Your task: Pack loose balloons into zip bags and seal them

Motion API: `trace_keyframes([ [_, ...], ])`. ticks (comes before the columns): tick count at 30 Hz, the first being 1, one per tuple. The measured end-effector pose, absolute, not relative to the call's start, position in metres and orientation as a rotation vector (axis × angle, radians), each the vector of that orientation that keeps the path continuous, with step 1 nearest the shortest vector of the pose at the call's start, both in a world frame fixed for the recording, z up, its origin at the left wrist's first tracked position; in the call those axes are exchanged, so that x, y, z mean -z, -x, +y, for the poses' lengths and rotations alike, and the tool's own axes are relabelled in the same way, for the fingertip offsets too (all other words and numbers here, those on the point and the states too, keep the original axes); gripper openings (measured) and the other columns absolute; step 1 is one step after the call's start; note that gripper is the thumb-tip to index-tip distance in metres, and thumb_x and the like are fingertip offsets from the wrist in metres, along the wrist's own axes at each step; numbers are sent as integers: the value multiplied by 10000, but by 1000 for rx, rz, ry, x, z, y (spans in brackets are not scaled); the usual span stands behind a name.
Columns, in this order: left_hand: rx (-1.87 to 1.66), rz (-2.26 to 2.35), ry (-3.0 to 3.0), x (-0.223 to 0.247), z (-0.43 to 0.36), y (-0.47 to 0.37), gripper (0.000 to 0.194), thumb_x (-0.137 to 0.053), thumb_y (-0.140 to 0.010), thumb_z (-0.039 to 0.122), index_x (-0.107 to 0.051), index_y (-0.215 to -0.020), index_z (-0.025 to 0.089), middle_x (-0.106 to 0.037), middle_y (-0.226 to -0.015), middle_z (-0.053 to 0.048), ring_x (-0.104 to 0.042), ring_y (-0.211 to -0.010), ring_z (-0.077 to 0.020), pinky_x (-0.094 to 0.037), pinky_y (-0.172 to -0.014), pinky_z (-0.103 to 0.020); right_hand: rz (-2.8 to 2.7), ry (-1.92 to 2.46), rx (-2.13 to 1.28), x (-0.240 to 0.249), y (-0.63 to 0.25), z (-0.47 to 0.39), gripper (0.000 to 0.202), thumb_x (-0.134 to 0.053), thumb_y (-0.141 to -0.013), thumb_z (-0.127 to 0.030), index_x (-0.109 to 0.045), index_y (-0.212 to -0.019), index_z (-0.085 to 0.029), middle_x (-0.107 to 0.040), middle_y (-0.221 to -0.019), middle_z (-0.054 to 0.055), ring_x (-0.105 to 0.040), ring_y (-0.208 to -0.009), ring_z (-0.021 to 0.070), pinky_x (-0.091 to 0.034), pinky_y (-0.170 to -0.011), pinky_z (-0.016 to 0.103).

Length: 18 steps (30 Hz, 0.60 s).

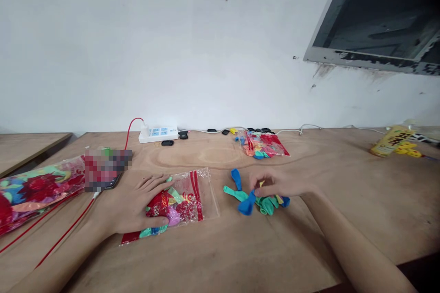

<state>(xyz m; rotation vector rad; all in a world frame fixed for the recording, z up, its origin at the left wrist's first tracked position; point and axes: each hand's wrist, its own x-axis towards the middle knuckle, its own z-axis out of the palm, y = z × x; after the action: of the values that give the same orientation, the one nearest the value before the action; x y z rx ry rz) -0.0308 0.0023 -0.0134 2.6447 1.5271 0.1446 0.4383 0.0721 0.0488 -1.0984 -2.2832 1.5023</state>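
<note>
My left hand (137, 206) lies flat with its fingers spread on a clear plastic bag (182, 197) with red print and colourful balloons inside. My right hand (277, 183) pinches a blue balloon (246, 204) by its narrow end, just above the table. Under and around those fingers lies a small loose pile of balloons, with a green balloon (266, 206) at the front and another blue balloon (236, 179) at the back left. Part of the pile is hidden by my right hand.
A big bag of balloons (41, 187) lies at the left by a phone (113, 181) with a red cable (68, 226). Further back are a white power strip (158, 134) and another small balloon bag (266, 143). A yellow can (392, 141) lies tilted at the right.
</note>
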Motion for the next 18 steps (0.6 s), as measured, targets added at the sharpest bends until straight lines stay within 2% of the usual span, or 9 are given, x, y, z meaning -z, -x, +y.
trace_keyframes([
  [3, -126, 1534, -2647, 11, 1, 30, 983, -587, -868, 870, -350, -1674, 361, -370, -1718, -84, -379, -1553, -427, -349, -1241, -627, -1947, 1075, -1612, -39, -435, 80, 343, -777, -883, -535, -713, -996, -217, -765, -912, 40, -697, -762, 186, -548, -698, 311],
  [5, -127, 1536, -2648, 9, 1, 28, 982, -588, -860, 876, -369, -1666, 362, -392, -1708, -82, -396, -1543, -427, -363, -1234, -620, -1793, 1077, -1639, -31, -432, 84, 360, -765, -896, -555, -694, -1005, -219, -795, -1066, 80, -755, -926, 237, -591, -842, 373],
  [7, -134, 1532, -2646, 8, 0, 28, 981, -587, -857, 878, -380, -1662, 357, -397, -1705, -81, -400, -1542, -425, -374, -1230, -607, -1689, 1113, -1630, -24, -430, 89, 373, -765, -894, -566, -677, -997, -218, -796, -1156, 105, -764, -1047, 276, -599, -912, 408],
  [12, -125, 1535, -2644, 8, -1, 28, 980, -582, -864, 875, -369, -1667, 356, -377, -1715, -78, -389, -1547, -429, -367, -1230, -612, -1611, 1177, -1512, -15, -433, 99, 342, -749, -911, -549, -642, -963, -228, -799, -1165, 96, -771, -1031, 266, -608, -809, 367],
  [18, -83, 1554, -2630, 8, 0, 28, 990, -571, -866, 883, -361, -1672, 348, -353, -1726, -80, -363, -1560, -432, -338, -1244, -631, -1606, 1213, -1524, -11, -435, 102, 348, -766, -892, -540, -623, -962, -230, -799, -1104, 83, -764, -978, 245, -584, -774, 345],
])
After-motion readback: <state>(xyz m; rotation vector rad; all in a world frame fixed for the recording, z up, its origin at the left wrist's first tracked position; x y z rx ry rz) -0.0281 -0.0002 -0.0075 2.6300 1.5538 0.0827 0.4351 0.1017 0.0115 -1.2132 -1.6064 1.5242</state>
